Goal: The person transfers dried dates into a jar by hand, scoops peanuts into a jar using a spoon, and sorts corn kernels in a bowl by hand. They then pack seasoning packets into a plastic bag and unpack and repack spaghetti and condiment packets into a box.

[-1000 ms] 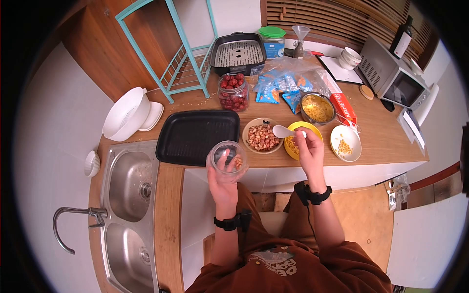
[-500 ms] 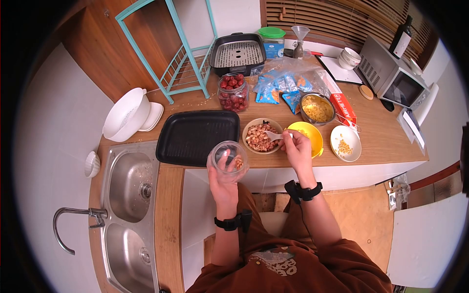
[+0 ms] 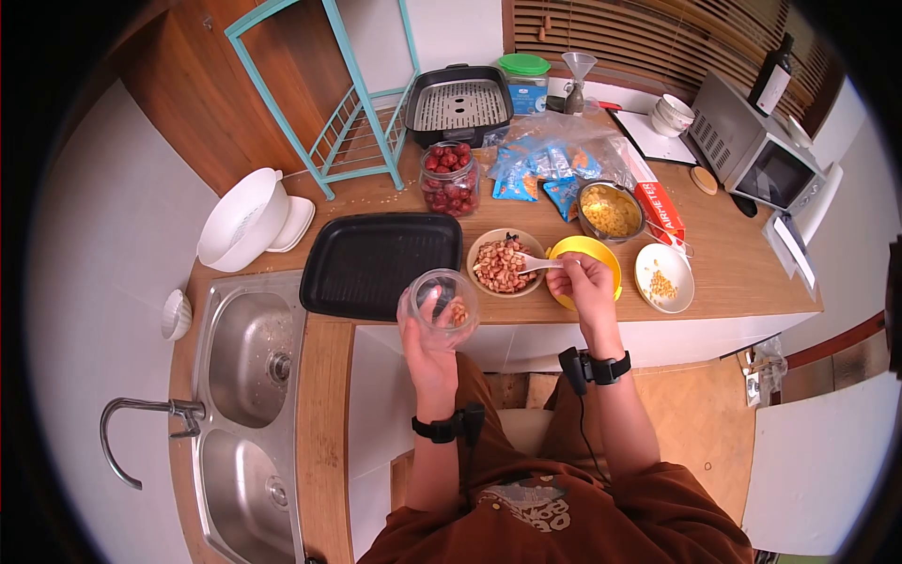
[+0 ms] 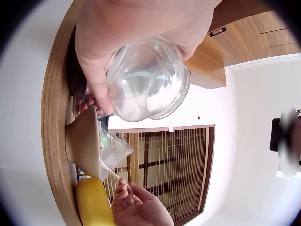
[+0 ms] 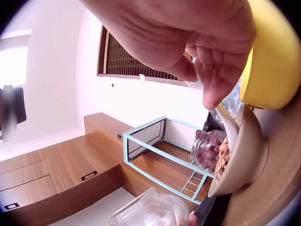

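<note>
My left hand (image 3: 430, 367) holds a clear jar (image 4: 148, 87) with its fingers curled around the side. Some reddish-brown nut pieces (image 3: 458, 311) lie inside the jar. Between thumb and fingers, my right hand (image 3: 590, 285) pinches the handle of a white spoon (image 3: 537, 264). The spoon's head dips into chopped nuts (image 3: 495, 267) in a beige bowl (image 5: 251, 153), which stands just right of the jar in the head view. Partly covered by the right hand is a yellow bowl (image 3: 566, 247).
Left of the bowls lies a black grill pan (image 3: 376, 263), with a jar of red fruit (image 3: 449, 179) behind it. A pot of yellow pieces (image 3: 611, 209) and a white bowl (image 3: 680, 264) stand to the right. The double sink (image 3: 249, 343) is at the left.
From over the yellow bowl's left edge, my right hand swung left, lowering the spoon into the chopped nuts, then shifted slightly right. The left hand and jar have stayed almost still.
</note>
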Motion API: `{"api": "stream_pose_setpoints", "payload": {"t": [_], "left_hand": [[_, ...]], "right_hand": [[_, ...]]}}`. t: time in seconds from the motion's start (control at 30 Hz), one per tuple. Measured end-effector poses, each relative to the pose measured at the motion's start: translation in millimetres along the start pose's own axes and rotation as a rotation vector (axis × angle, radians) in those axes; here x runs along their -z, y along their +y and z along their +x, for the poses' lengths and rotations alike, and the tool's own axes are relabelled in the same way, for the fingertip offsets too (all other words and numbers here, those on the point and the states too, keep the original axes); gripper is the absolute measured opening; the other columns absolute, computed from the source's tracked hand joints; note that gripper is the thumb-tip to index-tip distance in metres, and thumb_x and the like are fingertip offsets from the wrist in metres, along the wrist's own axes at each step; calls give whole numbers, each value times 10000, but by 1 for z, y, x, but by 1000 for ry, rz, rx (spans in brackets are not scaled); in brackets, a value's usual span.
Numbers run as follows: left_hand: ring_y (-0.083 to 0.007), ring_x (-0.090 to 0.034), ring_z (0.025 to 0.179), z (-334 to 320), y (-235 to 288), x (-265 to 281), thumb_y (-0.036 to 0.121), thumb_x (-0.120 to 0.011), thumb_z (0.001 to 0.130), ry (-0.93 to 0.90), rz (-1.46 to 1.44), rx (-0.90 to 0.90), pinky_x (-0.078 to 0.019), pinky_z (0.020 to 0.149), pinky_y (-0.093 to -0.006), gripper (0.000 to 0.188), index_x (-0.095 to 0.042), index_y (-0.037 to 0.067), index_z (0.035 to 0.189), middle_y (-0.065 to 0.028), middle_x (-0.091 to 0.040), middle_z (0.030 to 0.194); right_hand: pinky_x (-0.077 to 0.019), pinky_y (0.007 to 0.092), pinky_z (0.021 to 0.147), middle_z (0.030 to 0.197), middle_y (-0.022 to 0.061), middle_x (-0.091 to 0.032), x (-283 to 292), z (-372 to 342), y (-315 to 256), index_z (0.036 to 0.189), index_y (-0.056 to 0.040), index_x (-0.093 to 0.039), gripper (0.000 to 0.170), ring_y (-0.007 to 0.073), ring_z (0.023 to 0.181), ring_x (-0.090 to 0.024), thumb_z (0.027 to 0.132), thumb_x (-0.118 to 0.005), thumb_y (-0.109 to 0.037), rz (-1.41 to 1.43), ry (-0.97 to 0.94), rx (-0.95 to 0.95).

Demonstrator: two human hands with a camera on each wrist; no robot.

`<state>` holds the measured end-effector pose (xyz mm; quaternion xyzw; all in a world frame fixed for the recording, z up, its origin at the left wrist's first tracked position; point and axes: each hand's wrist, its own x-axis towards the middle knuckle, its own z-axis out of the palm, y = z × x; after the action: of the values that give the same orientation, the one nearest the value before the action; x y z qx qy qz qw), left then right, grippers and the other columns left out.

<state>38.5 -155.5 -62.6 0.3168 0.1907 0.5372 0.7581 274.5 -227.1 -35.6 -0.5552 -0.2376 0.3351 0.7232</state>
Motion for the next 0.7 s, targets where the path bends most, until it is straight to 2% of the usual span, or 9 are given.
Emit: {"api": "stream_pose_setpoints", "payload": {"t": [0.23, 0.4, 0.63, 0.7], "left_hand": [[-405, -505, 1330, 4, -1, -20, 461, -359, 1077, -40, 35, 40, -492, 1028, -594, 551, -302, 153, 1531, -159, -467, 1489], [-392, -527, 1309, 11, -2, -43, 427, -396, 1075, -45, 42, 29, -502, 1022, -576, 531, -304, 157, 1523, -161, -456, 1492], [-309, -559, 1281, 14, -2, -59, 409, -453, 1062, 8, 41, 76, -519, 1013, -508, 507, -377, 124, 1475, -138, -508, 1431], [-290, -563, 1277, 14, -3, -59, 409, -451, 1062, 9, 44, 89, -521, 1012, -490, 501, -392, 118, 1466, -129, -516, 1423]], "right_hand": [[-510, 227, 614, 828, 94, -713, 9, 3, -12, 1052, 24, -640, 205, 111, 664, -642, 1050, -519, -140, 30, 7, 26], [-487, 221, 632, 824, 77, -707, 3, 1, -37, 1058, 10, -646, 215, 104, 683, -633, 1057, -517, -163, 145, -68, 83], [-486, 220, 632, 826, 83, -712, -18, -15, -64, 1069, 15, -647, 216, 104, 691, -637, 1056, -519, -159, 194, -131, 100], [-489, 216, 634, 826, 70, -712, -24, -20, -62, 1078, 12, -655, 203, 90, 706, -637, 1052, -539, -152, 140, -205, 101]]}}
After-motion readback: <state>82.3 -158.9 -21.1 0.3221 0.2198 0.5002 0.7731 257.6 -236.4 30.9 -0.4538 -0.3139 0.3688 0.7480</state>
